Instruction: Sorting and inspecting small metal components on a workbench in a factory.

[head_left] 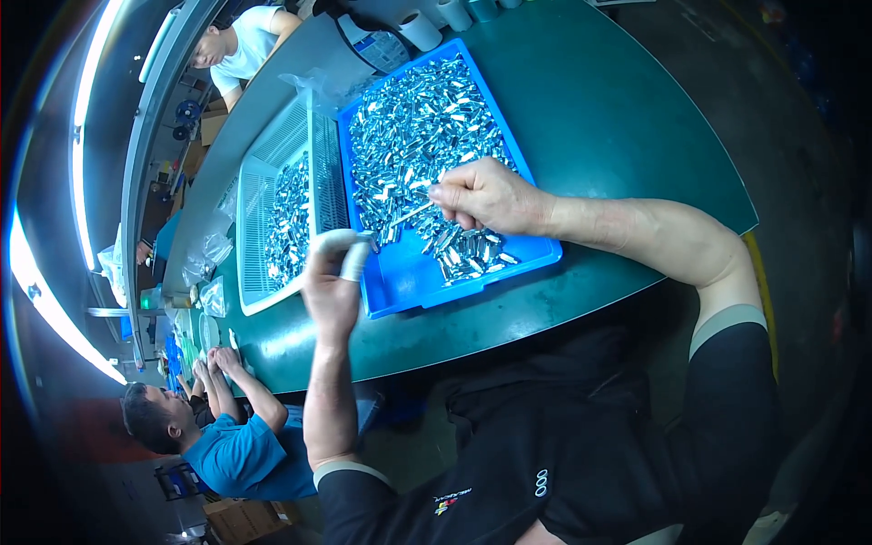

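Over the blue tray (pixel 386 289), my right hand (pixel 490 195) is closed around a thin pale rod (pixel 414 214) that points left and slightly down. Heaped in the tray are many small shiny metal parts (pixel 422 118). My left hand (pixel 332 277), its fingers partly covered in white, is at the tray's near left corner, beside the white basket. Its thumb and fingers are pinched together, with what looks like a small metal part (pixel 371 240) at their tips. Motion blurs this hand a little.
Left of the tray, a white slotted basket (pixel 263 304) holds more metal parts. Clear plastic bags (pixel 211 254) lie beyond it on the green table (pixel 599 100). White rolls (pixel 420 31) stand at the back. One person (pixel 241 454) sits at the left; another (pixel 245 45) is across the table.
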A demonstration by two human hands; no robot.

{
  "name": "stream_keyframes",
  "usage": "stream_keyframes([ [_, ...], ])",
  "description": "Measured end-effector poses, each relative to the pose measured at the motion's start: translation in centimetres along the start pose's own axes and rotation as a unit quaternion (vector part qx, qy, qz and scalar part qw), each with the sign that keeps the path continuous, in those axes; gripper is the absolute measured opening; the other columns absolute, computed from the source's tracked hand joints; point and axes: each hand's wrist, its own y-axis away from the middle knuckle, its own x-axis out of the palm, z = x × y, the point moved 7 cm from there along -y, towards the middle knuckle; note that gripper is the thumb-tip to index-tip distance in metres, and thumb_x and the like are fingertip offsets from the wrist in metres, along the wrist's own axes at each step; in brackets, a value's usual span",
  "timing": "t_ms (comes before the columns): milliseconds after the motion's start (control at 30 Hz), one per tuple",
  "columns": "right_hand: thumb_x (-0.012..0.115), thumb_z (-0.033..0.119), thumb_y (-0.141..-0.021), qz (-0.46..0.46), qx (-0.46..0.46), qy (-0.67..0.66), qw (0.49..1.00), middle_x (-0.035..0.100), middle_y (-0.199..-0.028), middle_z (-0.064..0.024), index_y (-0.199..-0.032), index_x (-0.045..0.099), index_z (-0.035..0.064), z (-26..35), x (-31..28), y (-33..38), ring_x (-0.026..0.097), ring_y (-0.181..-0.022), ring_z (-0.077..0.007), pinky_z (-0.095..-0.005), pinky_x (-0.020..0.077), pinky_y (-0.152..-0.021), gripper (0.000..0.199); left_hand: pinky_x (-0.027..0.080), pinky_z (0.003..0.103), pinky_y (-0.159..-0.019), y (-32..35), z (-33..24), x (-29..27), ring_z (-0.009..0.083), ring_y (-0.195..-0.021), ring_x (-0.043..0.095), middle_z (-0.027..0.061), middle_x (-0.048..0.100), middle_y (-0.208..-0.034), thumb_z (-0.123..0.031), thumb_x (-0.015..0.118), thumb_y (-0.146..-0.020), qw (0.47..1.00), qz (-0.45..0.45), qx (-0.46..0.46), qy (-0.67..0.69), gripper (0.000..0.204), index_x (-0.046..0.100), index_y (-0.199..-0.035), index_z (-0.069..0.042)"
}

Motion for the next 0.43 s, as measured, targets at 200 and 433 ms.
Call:
stream_keyframes([
  [200, 0.056, 0.032, -0.106, -0.068, 0.021, -0.022, 0.997, 0.059, -0.064, 0.0004, -0.078, 0.065, 0.0036, -0.5, -1.1, 0.0, 0.055, -0.058, -0.0048, -0.0225, 0.0445, -0.055, 0.041, 0.053, 0.035, -0.088, -2.4, -1.9, -8.4, 0.0232, -0.097, 0.069, 0.0120, 0.072, -0.104, -0.004, 0.073, -0.091, 0.917, -0.166, 0.115, -0.344, 0.029, 0.068, -0.119, -0.001],
  [433, 0.057, 0.032, -0.106, -0.060, 0.024, -0.034, 0.997, 0.060, -0.065, 0.0005, -0.079, 0.066, 0.0040, -0.8, -0.8, -0.2, 0.055, -0.058, -0.0048, -0.0219, 0.0443, -0.055, 0.040, 0.054, 0.040, -0.091, -0.2, -0.9, 3.1, 0.0296, -0.105, 0.069, 0.0132, 0.073, -0.111, -0.015, 0.080, -0.085, 0.955, 0.090, 0.078, -0.271, 0.034, 0.071, -0.116, -0.007],
])
